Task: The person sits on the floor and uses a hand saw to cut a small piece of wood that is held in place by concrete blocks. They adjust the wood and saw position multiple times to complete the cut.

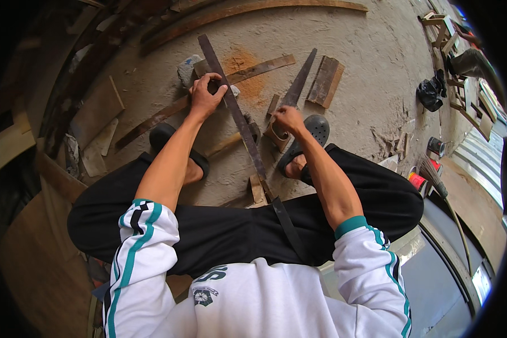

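A long dark wooden strip [239,121] runs from the far middle of the floor back toward my lap. My left hand [206,97] is closed on its left edge, thumb against the wood. To the right lies a hand saw [300,81], blade pointing away and its wooden handle by my right shoe. Fingers curled, my right hand [289,119] is at the handle and appears to grip it; part of the grip is hidden. Beneath the long strip, another wooden strip [265,68] crosses at an angle, beside orange sawdust [247,84].
A short brown board [325,82] lies right of the saw. Curved timber [253,8] spans the far side; plywood pieces [98,110] lie at left. At right are a black plastic bag [431,91], a can [435,146], a broom [434,176] and another person [472,62].
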Action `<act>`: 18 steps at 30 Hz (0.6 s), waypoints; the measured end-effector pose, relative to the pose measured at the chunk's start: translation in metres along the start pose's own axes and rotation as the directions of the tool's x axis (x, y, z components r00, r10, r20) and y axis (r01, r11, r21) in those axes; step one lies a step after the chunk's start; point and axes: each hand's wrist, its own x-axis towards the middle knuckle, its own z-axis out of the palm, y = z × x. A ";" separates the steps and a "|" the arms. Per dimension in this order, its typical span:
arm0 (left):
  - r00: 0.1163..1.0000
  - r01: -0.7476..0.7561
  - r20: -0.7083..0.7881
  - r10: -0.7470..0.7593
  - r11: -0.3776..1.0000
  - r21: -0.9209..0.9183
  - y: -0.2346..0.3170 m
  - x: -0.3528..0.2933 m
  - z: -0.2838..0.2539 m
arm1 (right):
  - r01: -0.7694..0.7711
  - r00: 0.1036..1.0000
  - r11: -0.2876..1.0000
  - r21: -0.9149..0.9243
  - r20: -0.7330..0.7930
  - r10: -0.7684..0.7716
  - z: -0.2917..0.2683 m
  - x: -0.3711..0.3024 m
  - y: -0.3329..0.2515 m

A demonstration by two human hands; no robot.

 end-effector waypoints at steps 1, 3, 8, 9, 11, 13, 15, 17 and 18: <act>1.000 -0.002 -0.005 0.002 1.000 0.013 -0.006 -0.001 -0.003 | -0.047 0.983 0.995 -0.090 0.175 0.063 -0.001 -0.009 -0.016; 1.000 0.015 -0.003 -0.015 0.999 0.033 -0.012 -0.004 -0.009 | -0.094 0.849 0.952 -0.293 0.476 0.230 -0.003 -0.033 -0.042; 0.999 0.031 0.024 -0.031 0.999 0.021 -0.004 0.000 -0.004 | 0.252 0.910 0.849 -0.465 0.412 -0.045 0.050 -0.077 0.015; 1.000 0.019 0.024 -0.019 1.000 0.010 -0.003 0.001 -0.002 | 0.410 0.912 0.734 -0.541 0.244 -0.329 0.066 -0.086 0.038; 1.000 0.007 0.012 -0.008 1.000 0.014 -0.006 0.000 -0.005 | 0.240 0.969 0.831 -0.501 0.167 -0.179 0.081 -0.088 0.029; 1.000 0.011 0.012 -0.011 1.000 0.020 -0.003 -0.002 -0.004 | 0.141 0.988 0.848 -0.510 0.130 -0.086 0.092 -0.092 0.027; 1.000 0.017 0.016 -0.018 1.000 0.024 -0.001 -0.002 -0.006 | 0.133 0.985 0.841 -0.524 0.161 -0.056 0.093 -0.091 0.024; 0.999 0.024 0.025 -0.025 0.999 0.025 0.001 -0.003 -0.008 | 0.151 0.981 0.831 -0.536 0.184 -0.060 0.093 -0.094 0.017; 0.999 0.038 0.027 -0.038 0.999 0.020 0.002 -0.003 -0.009 | 0.164 0.978 0.830 -0.534 0.197 -0.066 0.094 -0.093 0.018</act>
